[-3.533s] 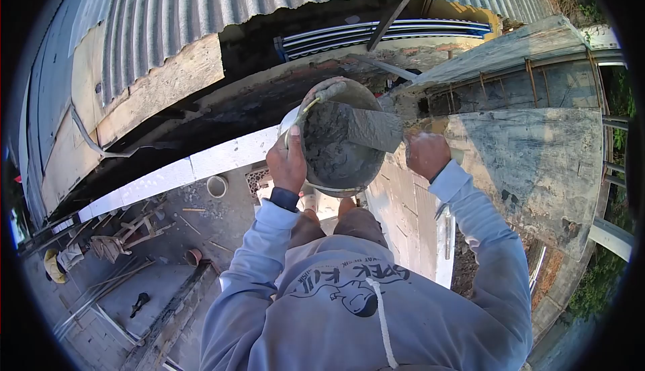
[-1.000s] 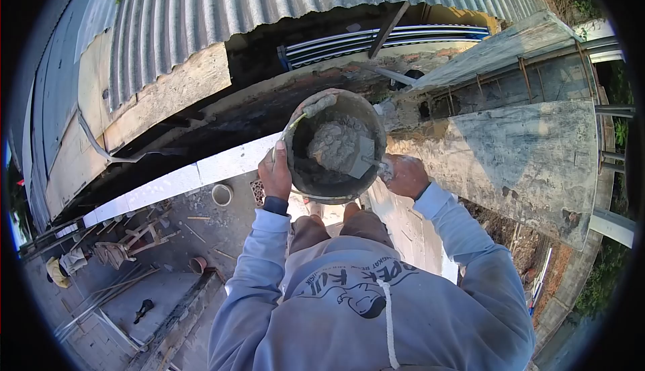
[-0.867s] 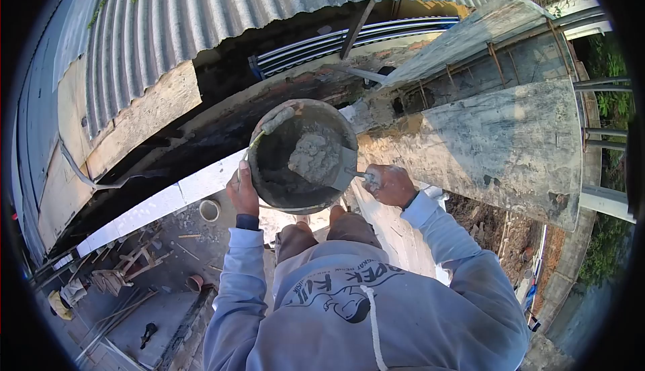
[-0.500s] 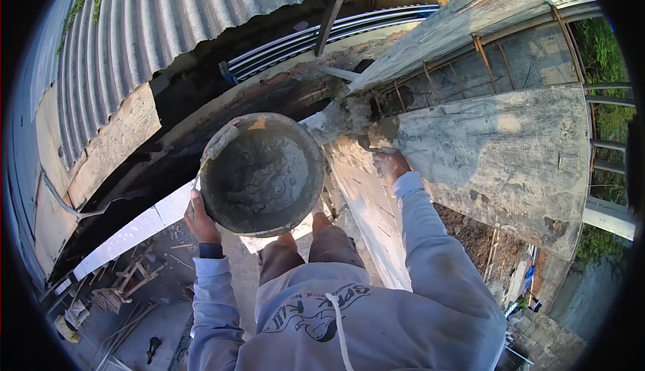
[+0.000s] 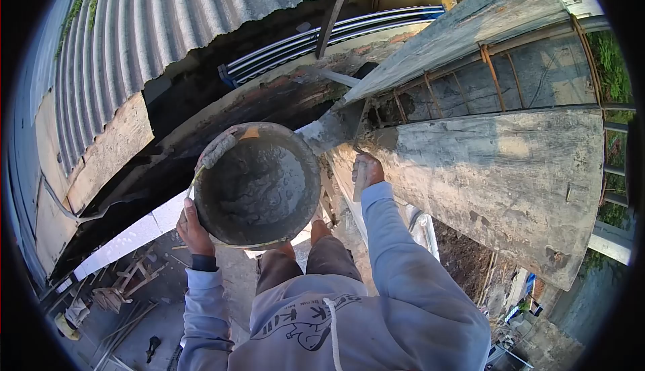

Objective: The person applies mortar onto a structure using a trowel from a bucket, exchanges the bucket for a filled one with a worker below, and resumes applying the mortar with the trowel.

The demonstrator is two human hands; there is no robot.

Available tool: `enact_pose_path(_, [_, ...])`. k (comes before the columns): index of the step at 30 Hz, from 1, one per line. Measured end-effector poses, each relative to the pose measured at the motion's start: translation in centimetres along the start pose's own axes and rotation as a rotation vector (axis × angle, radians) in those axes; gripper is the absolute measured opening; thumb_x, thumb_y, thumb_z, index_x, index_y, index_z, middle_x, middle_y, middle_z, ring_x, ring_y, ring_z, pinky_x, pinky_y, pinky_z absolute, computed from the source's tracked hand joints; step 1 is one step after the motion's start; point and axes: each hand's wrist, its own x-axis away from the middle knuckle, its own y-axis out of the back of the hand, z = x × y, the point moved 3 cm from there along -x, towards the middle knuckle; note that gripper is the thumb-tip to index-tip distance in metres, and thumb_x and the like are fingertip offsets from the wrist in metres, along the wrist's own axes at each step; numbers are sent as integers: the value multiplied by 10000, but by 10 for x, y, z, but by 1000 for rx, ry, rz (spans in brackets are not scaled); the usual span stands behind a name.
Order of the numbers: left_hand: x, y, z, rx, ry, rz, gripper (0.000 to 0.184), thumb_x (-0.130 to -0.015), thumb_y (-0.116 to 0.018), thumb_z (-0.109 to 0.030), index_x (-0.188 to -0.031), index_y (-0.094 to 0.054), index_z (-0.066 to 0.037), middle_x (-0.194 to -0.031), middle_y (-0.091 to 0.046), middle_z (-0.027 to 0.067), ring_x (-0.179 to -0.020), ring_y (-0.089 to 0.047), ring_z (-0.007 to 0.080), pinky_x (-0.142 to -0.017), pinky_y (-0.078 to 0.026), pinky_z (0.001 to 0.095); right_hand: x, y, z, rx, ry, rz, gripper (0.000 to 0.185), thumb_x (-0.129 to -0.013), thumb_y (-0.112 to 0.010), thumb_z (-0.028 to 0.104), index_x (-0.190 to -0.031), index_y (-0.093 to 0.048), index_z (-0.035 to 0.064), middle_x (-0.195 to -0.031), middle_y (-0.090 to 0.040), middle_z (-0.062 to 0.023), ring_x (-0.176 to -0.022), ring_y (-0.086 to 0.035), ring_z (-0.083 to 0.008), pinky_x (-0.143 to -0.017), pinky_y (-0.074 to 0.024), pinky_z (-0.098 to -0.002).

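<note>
A round bucket (image 5: 259,184) with wet grey mortar (image 5: 269,176) inside hangs in front of my legs. My left hand (image 5: 194,228) is closed on its rim or handle at the lower left. To the right of the bucket, my right hand (image 5: 367,171) is closed round the handle of a trowel (image 5: 361,121). The trowel's blade is seen nearly edge-on, beside the mortar-smeared corner (image 5: 329,130) at the near end of the wooden formwork (image 5: 497,176).
Corrugated roofing (image 5: 201,15) spans the top left. Rusty rebar (image 5: 494,79) runs between the formwork boards on the right. Far below on the left lie scrap timber (image 5: 138,273) and a dark tool (image 5: 153,348). Blue-white metal lengths (image 5: 289,49) rest beneath the roof.
The trowel has left the bucket and moved right to the formwork's corner. The bucket has shifted left and down in view, and the mortar in it looks flatter. The view has turned toward the formwork.
</note>
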Motion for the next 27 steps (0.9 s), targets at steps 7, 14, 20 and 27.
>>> enact_pose_path(7, [4,-20,-23,-64,-62,-18,461,-978,-424,-347,-944,-644,56,-834,-663,103,-755,-570,143,-724,-447,295,30,1,12,-47,32,45,122,-796,-593,202,-811,-552,88,-592,-522,-43,-413,-489,-176,-367,-402,-315])
enact_pose_path(14, [11,-32,-38,-114,-98,25,452,-960,-472,-358,-1001,-638,60,-817,-660,111,-745,-561,147,-703,-448,306,126,-38,61,1207,547,36,156,-768,-631,209,-784,-567,67,-594,-564,-84,-509,-576,-213,-475,-465,-358])
enact_pose_path(20, [17,-51,-32,-146,-164,91,455,-958,-454,-388,-942,-643,26,-674,-593,125,-638,-532,180,-610,-425,342,149,-154,96,2172,1030,298,146,-715,-579,197,-727,-646,67,-704,-638,-148,-681,-645,-304,-630,-507,-421])
enact_pose_path(27, [37,-45,-33,-131,-142,47,442,-954,-466,-383,-966,-646,21,-693,-614,155,-645,-563,225,-625,-442,359,140,-178,13,2042,924,627,221,-675,-616,237,-787,-648,49,-781,-651,-150,-767,-647,-314,-698,-504,-433])
